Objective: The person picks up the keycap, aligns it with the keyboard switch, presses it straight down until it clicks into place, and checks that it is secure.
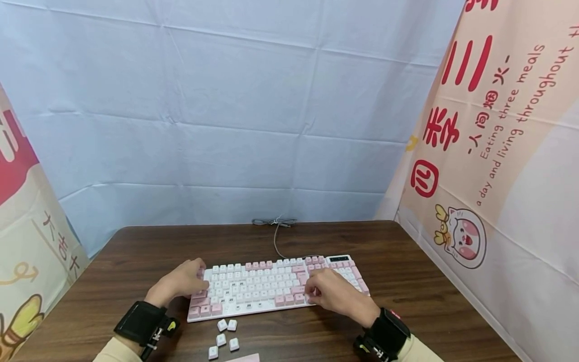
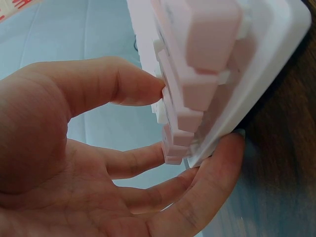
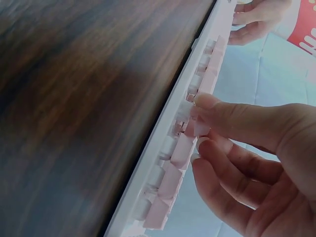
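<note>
A white and pink keyboard [image 1: 253, 286] lies on the wooden table. My left hand [image 1: 183, 279] grips its left end. In the left wrist view the thumb [image 2: 133, 89] touches the pink keys [image 2: 182, 98] and a fingertip [image 2: 229, 145] is against the white case edge. My right hand [image 1: 332, 294] is over the keyboard's right part, by its front edge. A pale keycap [image 3: 201, 127] shows between its thumb and fingers, partly hidden, close over the key row. Several loose white keycaps [image 1: 221, 340] lie in front of the keyboard.
The tied grey cable [image 1: 276, 221] runs from the keyboard to the table's back edge. A pink flat piece [image 1: 246, 358] shows at the bottom of the head view. Pale blue cloth [image 1: 226, 110] hangs behind the table, with printed cloth [image 1: 511, 201] at the right.
</note>
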Available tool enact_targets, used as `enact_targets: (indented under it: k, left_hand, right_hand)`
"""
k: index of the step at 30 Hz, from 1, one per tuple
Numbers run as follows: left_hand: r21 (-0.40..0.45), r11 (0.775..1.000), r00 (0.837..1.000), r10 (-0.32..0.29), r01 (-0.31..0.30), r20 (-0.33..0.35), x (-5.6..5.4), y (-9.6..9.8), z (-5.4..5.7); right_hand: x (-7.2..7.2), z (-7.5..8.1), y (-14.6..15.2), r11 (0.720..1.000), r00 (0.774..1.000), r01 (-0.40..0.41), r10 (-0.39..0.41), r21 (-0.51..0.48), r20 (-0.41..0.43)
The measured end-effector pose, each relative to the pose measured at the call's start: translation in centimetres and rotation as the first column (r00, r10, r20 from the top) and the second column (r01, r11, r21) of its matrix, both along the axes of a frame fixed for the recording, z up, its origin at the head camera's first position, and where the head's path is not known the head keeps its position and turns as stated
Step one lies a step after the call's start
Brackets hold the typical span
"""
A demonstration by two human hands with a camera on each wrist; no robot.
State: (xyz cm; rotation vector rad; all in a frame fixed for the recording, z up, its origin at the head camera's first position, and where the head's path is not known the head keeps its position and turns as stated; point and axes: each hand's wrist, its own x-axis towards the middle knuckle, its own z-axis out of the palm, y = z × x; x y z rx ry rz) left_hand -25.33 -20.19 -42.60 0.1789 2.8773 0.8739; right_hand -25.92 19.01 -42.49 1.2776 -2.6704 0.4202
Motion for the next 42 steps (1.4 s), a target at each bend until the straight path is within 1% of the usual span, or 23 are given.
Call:
enact_targets:
  k: [18,28,35,42]
  left_hand:
    - [0.005,1.000,1.000,-0.005,0.005,-0.005,-0.10,-0.01,-0.14]
    - [0.023,1.000,1.000,-0.006,0.006,0.008,-0.10,-0.02,-0.18]
    - [0.029,1.000,1.000,-0.009,0.008,0.006,0.09,-0.01,-0.07]
    - [-0.012,1.000,1.000,-0.008,0.008,-0.007,0.10,0.11,0.21]
  right_hand:
    - [0.30,-0.17,-0.26,0.999,0.998,0.042,-0.040,0.024,-0.055]
    - [0.32,0.02,-0.18,0.998,0.995,0.042,-0.037,0.046,-0.093]
    - [0.41,0.01,-0.24,0.998,0.994,0.048,-0.043,0.047,-0.098]
    - [0.46,-0.09,-0.25,0.997,0.993,0.056,-0.051,0.047,-0.107]
